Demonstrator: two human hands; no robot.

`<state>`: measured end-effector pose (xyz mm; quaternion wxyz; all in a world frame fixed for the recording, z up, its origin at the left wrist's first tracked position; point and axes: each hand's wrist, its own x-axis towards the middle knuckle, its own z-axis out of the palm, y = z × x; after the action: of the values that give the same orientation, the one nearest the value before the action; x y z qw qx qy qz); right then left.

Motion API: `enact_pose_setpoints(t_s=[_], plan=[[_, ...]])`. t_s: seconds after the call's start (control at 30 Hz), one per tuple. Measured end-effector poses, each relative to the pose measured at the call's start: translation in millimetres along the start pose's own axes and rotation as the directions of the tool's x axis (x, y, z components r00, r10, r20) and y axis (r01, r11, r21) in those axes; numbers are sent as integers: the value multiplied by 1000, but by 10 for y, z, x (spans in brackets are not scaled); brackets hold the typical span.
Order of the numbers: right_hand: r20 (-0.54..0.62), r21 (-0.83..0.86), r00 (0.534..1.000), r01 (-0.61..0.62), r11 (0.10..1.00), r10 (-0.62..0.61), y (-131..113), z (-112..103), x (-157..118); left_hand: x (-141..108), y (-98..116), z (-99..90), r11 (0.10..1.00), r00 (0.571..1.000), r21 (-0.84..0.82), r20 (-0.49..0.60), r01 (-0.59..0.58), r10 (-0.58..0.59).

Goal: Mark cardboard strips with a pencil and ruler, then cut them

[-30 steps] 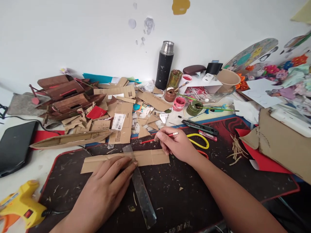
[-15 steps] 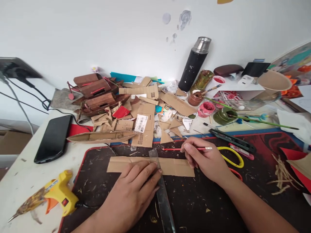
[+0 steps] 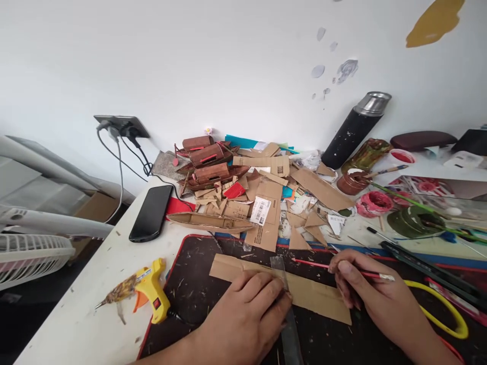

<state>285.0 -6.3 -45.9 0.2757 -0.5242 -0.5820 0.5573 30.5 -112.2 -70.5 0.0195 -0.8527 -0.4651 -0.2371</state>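
Note:
My left hand [image 3: 249, 314] presses down on a clear ruler [image 3: 291, 337], its fingers close together and bent over the ruler's left edge. Under the ruler lies a long cardboard strip [image 3: 319, 295], crossed by it near the middle. Between the thumb and fingers of my right hand [image 3: 375, 291] is a thin red pencil [image 3: 309, 262], its tip pointing left above the strip. That hand's lower fingers curl beside the strip's right end. Yellow-handled scissors [image 3: 461, 324] lie partly behind the right hand.
A yellow glue gun [image 3: 154, 291] and a phone [image 3: 150, 213] are at left. Behind the dark mat [image 3: 198, 258] sit a cardboard boat hull [image 3: 213, 223], brown model boats [image 3: 213, 175] and cardboard scraps. Paint jars [image 3: 375, 204], a flask [image 3: 355, 129] and a cutter [image 3: 429, 268] stand or lie right.
The view has swung left, so everything sits further right and a fan shows at left. The strip now appears more tilted. Both hands keep their hold on ruler and pencil.

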Motion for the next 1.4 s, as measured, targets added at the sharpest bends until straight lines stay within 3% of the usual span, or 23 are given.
enact_pose_setpoints(t_s=[0.2, 0.9, 1.17, 1.4], plan=[[-12, 14, 1000, 3, 1000, -2, -48, 34, 9, -12, -6, 2, 1000, 1000, -1, 19, -17, 17], [74, 38, 991, 107, 994, -109, 188, -45, 100, -14, 12, 23, 1000, 1000, 0, -24, 5, -5], [169, -188, 970, 207, 960, -176, 67, -24, 68, -3, -7, 22, 999, 1000, -28, -19, 20, -21], [160, -116, 977, 161, 980, -141, 9, 13, 80, -14, -18, -21, 1000, 1000, -28, 27, 8, -7]])
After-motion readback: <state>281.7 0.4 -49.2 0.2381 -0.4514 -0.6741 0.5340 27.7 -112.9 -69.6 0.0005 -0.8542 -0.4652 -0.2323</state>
